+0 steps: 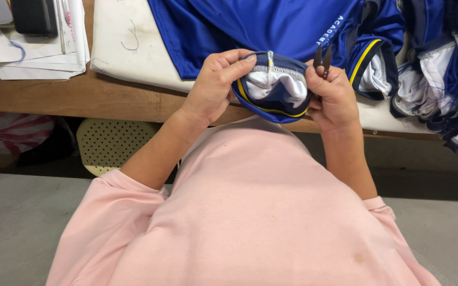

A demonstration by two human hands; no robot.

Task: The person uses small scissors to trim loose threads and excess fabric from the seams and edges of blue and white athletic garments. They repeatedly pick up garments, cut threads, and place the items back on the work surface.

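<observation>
Sleeve cuff: the navy cuff (274,87) with its yellow stripe is turned partly inside out, white lining showing, and it sits right between the two hands, held up just above the near edge of the desk.
Seam: a pale stitched seam (270,60) runs down the top middle of the cuff, facing up at the camera.
Left hand: the left hand (216,87) grips the cuff's left side, thumb on top near the seam, fingers curled underneath, closed firmly on the fabric.
Right hand: the right hand (335,98) holds the cuff's right side, fingers wrapped in tight; it also carries a small pair of thread snips.
Thread snips: the dark snips (323,58) poke up out of the right hand, blades pointing away from the person, just beside the cuff's right edge and not touching the seam.
Garment: the cuff belongs to a bright blue jersey (250,26) spread flat on the desk just beyond the hands.
Desk: wooden desk (80,95) with a white pad (128,47) under the jersey.
Pile: more blue and white garments (441,79) heaped at the right end.
Papers: a stack of papers (38,53) lies at the far left, well apart from the hands.
</observation>
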